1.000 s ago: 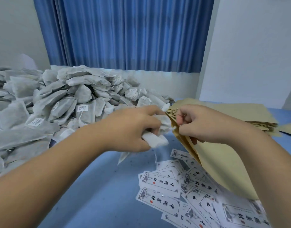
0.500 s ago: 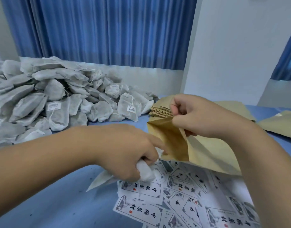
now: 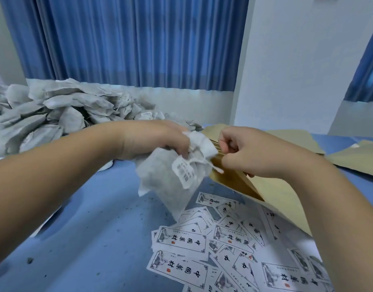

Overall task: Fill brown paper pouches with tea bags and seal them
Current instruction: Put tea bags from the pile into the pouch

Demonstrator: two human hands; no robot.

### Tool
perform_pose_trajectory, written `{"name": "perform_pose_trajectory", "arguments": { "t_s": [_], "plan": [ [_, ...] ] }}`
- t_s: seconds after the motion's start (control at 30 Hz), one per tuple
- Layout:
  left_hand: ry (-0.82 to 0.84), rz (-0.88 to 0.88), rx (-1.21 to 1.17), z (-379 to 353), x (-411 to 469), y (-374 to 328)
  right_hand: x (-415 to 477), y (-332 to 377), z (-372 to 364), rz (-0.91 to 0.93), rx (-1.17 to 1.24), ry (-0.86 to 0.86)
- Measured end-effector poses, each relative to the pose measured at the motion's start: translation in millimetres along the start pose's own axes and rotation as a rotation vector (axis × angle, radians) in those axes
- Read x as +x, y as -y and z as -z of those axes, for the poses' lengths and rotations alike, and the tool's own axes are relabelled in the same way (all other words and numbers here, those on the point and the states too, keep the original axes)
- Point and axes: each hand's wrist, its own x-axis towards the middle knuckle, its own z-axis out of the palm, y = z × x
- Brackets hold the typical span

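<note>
Filling begun, nothing sealed yet.
Head view: left hand (image 3: 160, 142) grips white gauze tea bags (image 3: 173, 186) just left of the flat brown paper pouch (image 3: 272, 192), whose mouth the right hand (image 3: 251, 152) pinches; a grey heap of loose tea bags (image 3: 55, 114) farther left awaits packing.

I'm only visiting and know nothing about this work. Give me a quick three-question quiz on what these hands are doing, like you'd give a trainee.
1. True or false: the left hand grips a tea bag.
2. Fill in: the printed labels lie on the ____ table.
3. The right hand pinches: A) the tea bag B) the brown paper pouch C) a printed label.
Key: 1 true; 2 blue; 3 B.
</note>
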Motion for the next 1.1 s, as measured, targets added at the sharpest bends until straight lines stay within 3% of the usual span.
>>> {"name": "perform_pose_trajectory", "arguments": {
  "t_s": [0.17,0.23,0.4,0.57,0.77,0.9,1.0,1.1],
  "plan": [
    [-0.384,-0.138,-0.011,-4.8,-1.9,-8.6,0.2,-0.8,0.4,-0.004,-0.043,-0.005],
    [-0.449,-0.174,0.017,-18.6,-3.6,-13.4,-0.2,0.3,-0.2,0.013,-0.015,0.002],
    [-0.443,-0.238,0.186,-41.4,-5.1,-10.4,-1.0,-5.3,6.0,0.007,-0.012,-0.035],
    [-0.298,-0.233,0.332,-54.5,-10.3,-7.0,1.6,-11.2,7.2,-0.070,0.061,-0.068],
    [-0.177,-0.107,0.658,-57.0,2.8,-22.9,4.0,-6.0,1.6,-0.057,0.129,-0.052],
    [-0.314,-0.098,0.799,-61.5,18.3,-31.0,4.0,-5.9,1.2,-0.052,0.150,-0.074],
    [-0.479,-0.083,0.743,-65.7,20.7,-30.4,3.5,-6.1,3.2,-0.049,0.144,-0.102],
    [-0.489,0.020,0.774,-66.4,20.0,-26.4,2.3,-6.3,3.7,-0.050,0.153,-0.115]
  ]
}}
